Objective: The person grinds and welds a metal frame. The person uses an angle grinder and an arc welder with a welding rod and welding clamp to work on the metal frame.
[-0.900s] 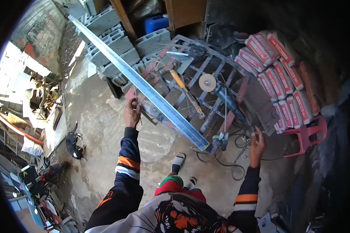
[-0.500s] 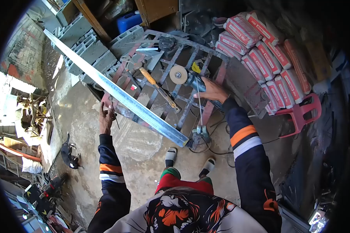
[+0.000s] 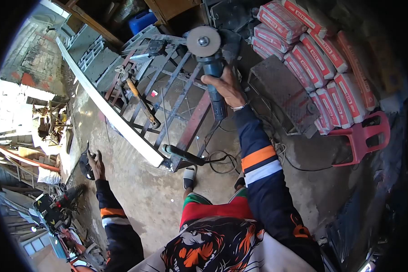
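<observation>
Fingers of the right hand (image 3: 227, 87) are closed around the body of an angle grinder (image 3: 213, 68) in the head view, its round disc (image 3: 203, 41) pointing away from the person, while the left hand (image 3: 96, 167) is open with its fingers apart over the concrete floor (image 3: 145, 192). The grinder is above the slatted metal frame (image 3: 197, 119), whose near bars, wooden-handled tool (image 3: 140, 102) and long pale metal bar (image 3: 109, 111) crowd the space between the hands; stacked bags (image 3: 322, 54) and a pink chair (image 3: 365, 136) bound the right side, with cable (image 3: 222, 168) looped below.
</observation>
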Motion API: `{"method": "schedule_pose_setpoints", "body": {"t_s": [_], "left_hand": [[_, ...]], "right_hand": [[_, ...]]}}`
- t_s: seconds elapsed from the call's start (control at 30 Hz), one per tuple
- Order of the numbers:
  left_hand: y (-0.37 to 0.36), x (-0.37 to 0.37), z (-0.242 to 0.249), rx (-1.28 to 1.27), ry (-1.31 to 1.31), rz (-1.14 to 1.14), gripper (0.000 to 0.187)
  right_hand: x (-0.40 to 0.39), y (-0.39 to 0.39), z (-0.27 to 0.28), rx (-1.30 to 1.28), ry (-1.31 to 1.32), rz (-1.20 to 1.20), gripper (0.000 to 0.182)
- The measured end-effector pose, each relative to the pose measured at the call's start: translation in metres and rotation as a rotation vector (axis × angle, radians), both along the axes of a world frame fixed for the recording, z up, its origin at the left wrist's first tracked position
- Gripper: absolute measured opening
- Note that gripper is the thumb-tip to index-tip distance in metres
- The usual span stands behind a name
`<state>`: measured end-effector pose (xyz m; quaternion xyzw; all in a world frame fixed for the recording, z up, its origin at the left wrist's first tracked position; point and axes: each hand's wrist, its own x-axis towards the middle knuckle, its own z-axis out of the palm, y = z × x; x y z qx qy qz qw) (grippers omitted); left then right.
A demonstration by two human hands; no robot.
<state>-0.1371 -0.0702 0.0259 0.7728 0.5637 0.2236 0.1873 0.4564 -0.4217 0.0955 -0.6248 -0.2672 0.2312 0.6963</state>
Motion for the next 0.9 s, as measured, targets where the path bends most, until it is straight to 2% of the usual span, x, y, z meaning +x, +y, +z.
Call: {"method": "schedule_pose_setpoints", "body": {"t_s": [0.03, 0.07, 0.1, 0.13, 0.17, 0.2, 0.27, 0.3, 0.33, 0.37, 0.43, 0.47, 0.5, 0.53, 0.6, 0.63, 0.77, 0.8, 0.83, 0.87, 0.9], "left_hand": [[-0.032, -0.017, 0.004, 0.057, -0.192, -0.005, 0.088], [-0.074, -0.037, 0.015, 0.048, -0.139, 0.039, 0.084], [-0.12, -0.055, 0.03, -0.066, -0.045, 0.182, 0.076], [-0.168, -0.067, 0.026, -0.089, -0.169, 0.266, 0.073], [-0.203, -0.092, 0.018, -0.191, -0.073, 0.364, 0.068], [-0.233, -0.131, -0.006, -0.338, -0.133, 0.396, 0.06], [-0.315, -0.135, -0.018, -0.545, 0.018, 0.473, 0.048], [-0.352, -0.137, -0.036, -0.597, -0.105, 0.414, 0.04], [-0.373, -0.148, -0.063, -0.628, 0.141, 0.208, 0.035], [-0.405, -0.128, -0.071, -0.57, 0.283, 0.05, 0.033], [-0.449, -0.011, -0.03, -0.677, 0.202, -0.183, 0.031], [-0.453, 0.034, -0.022, -0.605, 0.209, -0.461, 0.03], [-0.458, 0.089, -0.004, -0.636, 0.147, -0.544, 0.029], [-0.457, 0.13, -0.001, -0.705, 0.065, -0.63, 0.028], [-0.454, 0.217, 0.02, -0.635, 0.044, -0.828, 0.029], [-0.452, 0.257, 0.027, -0.591, -0.011, -0.879, 0.03], [-0.436, 0.387, 0.035, -0.241, -0.085, -0.895, 0.037], [-0.428, 0.419, 0.043, -0.216, -0.04, -0.844, 0.042], [-0.418, 0.45, 0.049, -0.082, -0.011, -0.802, 0.044], [-0.406, 0.474, 0.051, 0.063, 0.045, -0.73, 0.046], [-0.391, 0.497, 0.051, 0.099, 0.005, -0.665, 0.048]], "right_hand": [[0.011, -0.024, 0.0, -0.019, 0.074, 0.038, 0.053], [0.014, -0.05, -0.003, 0.096, 0.163, 0.042, 0.042], [0.017, -0.075, -0.003, 0.179, 0.259, 0.042, 0.033], [0.022, -0.102, -0.011, 0.171, 0.276, -0.017, 0.038], [0.023, -0.129, -0.017, 0.142, 0.256, -0.147, 0.036], [0.033, -0.156, -0.046, 0.066, 0.323, -0.196, 0.033], [0.03, -0.202, -0.073, 0.188, 0.468, -0.402, 0.04], [0.03, -0.227, -0.1, 0.174, 0.494, -0.509, 0.045], [0.031, -0.258, -0.147, -0.09, 0.038, -0.439, 0.041], [0.031, -0.289, -0.194, -0.325, -0.424, -0.472, 0.051], [0.019, -0.3, -0.171, -0.185, -0.19, -0.666, 0.049], [0.012, -0.296, -0.149, 0.009, 0.097, -0.66, 0.048], [0.004, -0.292, -0.125, 0.217, 0.38, -0.694, 0.046], [0.002, -0.289, -0.113, 0.226, 0.381, -0.702, 0.046], [0.0, -0.291, -0.108, 0.217, 0.425, -0.6, 0.045], [0.004, -0.292, -0.12, 0.234, 0.534, -0.563, 0.045], [0.023, -0.284, -0.198, 0.197, 0.695, -0.434, 0.046], [0.023, -0.281, -0.22, 0.261, 0.829, -0.435, 0.046], [0.037, -0.274, -0.24, 0.333, 0.947, -0.426, 0.046], [0.045, -0.271, -0.257, 0.299, 0.956, -0.394, 0.049], [0.051, -0.266, -0.266, 0.269, 0.996, -0.401, 0.051]]}}
